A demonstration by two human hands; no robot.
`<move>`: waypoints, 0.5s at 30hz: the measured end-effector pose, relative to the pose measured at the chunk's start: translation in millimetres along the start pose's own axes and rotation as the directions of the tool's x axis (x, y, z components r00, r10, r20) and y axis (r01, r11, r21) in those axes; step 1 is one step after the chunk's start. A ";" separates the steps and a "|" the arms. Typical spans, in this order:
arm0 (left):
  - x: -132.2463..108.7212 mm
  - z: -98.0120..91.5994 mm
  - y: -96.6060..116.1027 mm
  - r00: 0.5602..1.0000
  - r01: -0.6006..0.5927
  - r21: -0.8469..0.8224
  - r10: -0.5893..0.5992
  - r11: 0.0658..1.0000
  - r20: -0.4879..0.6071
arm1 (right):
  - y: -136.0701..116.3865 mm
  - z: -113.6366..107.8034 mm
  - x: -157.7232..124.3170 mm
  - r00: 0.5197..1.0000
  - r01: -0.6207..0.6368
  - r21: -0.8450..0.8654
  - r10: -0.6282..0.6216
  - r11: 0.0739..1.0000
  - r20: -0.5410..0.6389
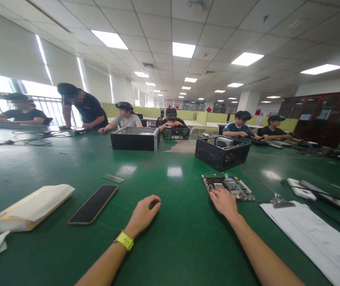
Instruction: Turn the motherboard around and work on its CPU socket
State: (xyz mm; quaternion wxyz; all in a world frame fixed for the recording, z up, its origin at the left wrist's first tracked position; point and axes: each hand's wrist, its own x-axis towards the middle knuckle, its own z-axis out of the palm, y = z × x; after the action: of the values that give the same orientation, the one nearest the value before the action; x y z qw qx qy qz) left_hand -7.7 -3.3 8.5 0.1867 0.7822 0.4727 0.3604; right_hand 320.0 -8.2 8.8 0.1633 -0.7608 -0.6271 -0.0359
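Note:
My right hand (pixel 224 203) is at the near left edge of a computer motherboard (pixel 231 186), its fingers closed on that edge. The board lies on the green table, with pale slots and connectors along its right side. Left of it, my left hand (pixel 145 214) is just over the tabletop, fingers curled in and thumb near the index finger, with nothing visible in them. A yellow-green watch strap (pixel 125 240) circles the left wrist. Left of that hand lies a dark-screened smartphone (pixel 94 204); beyond it is a thin memory module (pixel 113 178).
A black computer case (pixel 223 155) stands behind the motherboard; another case (pixel 134 141) is farther left. A clipboard with papers (pixel 310 228) and a white power strip (pixel 301 189) lie right. A paper packet (pixel 33 206) lies left. Several people sit or stand across the table.

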 end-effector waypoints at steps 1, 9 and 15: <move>-0.1 0.1 0.3 1.000 -0.003 0.000 0.003 1.000 0.001 | -3.6 -0.6 -2.5 1.000 0.002 -0.002 -0.002 1.000 0.002; 1.9 4.3 5.1 1.000 -0.008 0.014 0.008 1.000 -0.027 | -73.9 -18.6 -66.7 0.957 0.258 0.077 -0.265 0.963 0.117; -0.4 5.5 0.2 0.990 -0.137 0.051 0.138 0.989 -0.010 | -124.9 -40.2 -118.2 0.837 0.455 0.358 -0.529 0.816 0.142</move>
State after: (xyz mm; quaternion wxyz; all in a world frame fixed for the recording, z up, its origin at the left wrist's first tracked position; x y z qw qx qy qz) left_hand -3.7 -3.5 4.8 0.1387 0.8149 0.4278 0.3658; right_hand 180.4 -111.5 41.5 0.1900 -0.5349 -0.8156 0.1118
